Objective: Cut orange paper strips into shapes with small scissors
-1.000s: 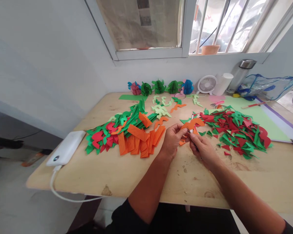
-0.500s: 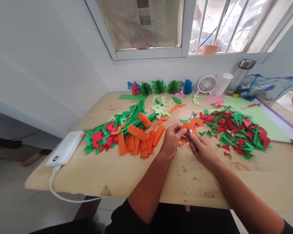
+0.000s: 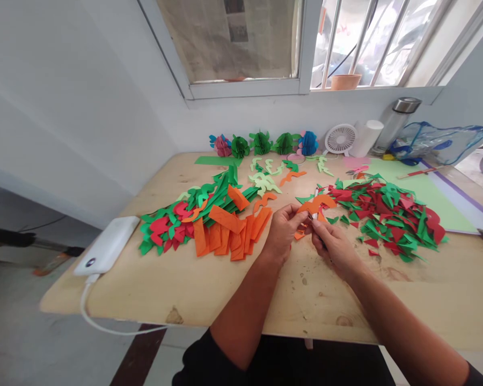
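Note:
My left hand (image 3: 285, 229) is closed on an orange paper cutout (image 3: 319, 202) with a curved outline. Close against it on the right, my right hand (image 3: 333, 242) is closed round a small dark tool, mostly hidden by the fingers. The fingertips of both hands nearly meet at the lower edge of the cutout. To the left lie folded orange paper strips (image 3: 225, 236), beside green strips (image 3: 221, 201) and red cut pieces (image 3: 160, 228). A heap of red and green scraps (image 3: 394, 214) lies to the right of my hands.
Paper figures (image 3: 261, 143) line the back of the wooden table (image 3: 145, 289). A white fan (image 3: 341, 139), a bottle (image 3: 396, 123) and a clear bag (image 3: 446, 143) stand at the back right. A white power bank (image 3: 107, 245) with a cable lies at the left edge.

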A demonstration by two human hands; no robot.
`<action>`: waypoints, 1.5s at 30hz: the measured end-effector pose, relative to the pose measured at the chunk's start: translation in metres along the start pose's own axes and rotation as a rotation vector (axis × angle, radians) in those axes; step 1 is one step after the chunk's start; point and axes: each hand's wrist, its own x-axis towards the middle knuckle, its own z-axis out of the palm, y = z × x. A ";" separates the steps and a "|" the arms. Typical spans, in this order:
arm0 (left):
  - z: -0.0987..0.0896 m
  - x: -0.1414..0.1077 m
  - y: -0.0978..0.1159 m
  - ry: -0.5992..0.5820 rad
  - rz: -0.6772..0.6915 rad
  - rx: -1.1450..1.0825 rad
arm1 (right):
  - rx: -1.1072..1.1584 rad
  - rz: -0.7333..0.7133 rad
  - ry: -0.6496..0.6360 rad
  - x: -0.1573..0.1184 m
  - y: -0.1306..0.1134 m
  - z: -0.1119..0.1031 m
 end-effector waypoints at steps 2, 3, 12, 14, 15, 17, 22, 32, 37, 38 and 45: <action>0.000 0.000 0.000 0.005 -0.005 0.002 | -0.009 -0.009 0.002 0.000 0.000 0.000; 0.000 0.000 0.000 0.007 -0.006 0.002 | -0.011 -0.010 0.002 0.000 0.000 0.000; 0.000 -0.001 0.000 0.008 -0.002 0.005 | 0.001 0.004 -0.009 0.000 -0.001 0.000; 0.000 -0.001 0.001 0.007 -0.003 0.010 | 0.006 0.006 -0.009 0.000 0.000 0.000; 0.000 -0.001 0.001 0.007 -0.004 0.011 | 0.007 0.007 -0.006 0.000 0.000 0.000; 0.000 -0.001 0.001 0.006 -0.002 0.009 | 0.003 0.008 0.001 0.000 0.000 0.000; 0.001 -0.002 0.002 0.000 0.002 0.002 | -0.004 0.001 0.002 0.000 0.000 0.000; 0.001 -0.001 0.001 0.007 0.004 0.000 | -0.012 -0.008 -0.008 0.000 0.001 -0.001; 0.000 -0.001 0.001 0.014 -0.002 0.006 | 0.001 -0.004 -0.014 0.000 0.001 -0.001; 0.000 -0.001 0.001 0.016 -0.002 0.008 | 0.001 -0.004 -0.014 0.000 0.001 -0.001; 0.001 -0.002 0.002 0.006 0.005 -0.003 | -0.013 -0.008 -0.015 -0.001 0.000 -0.001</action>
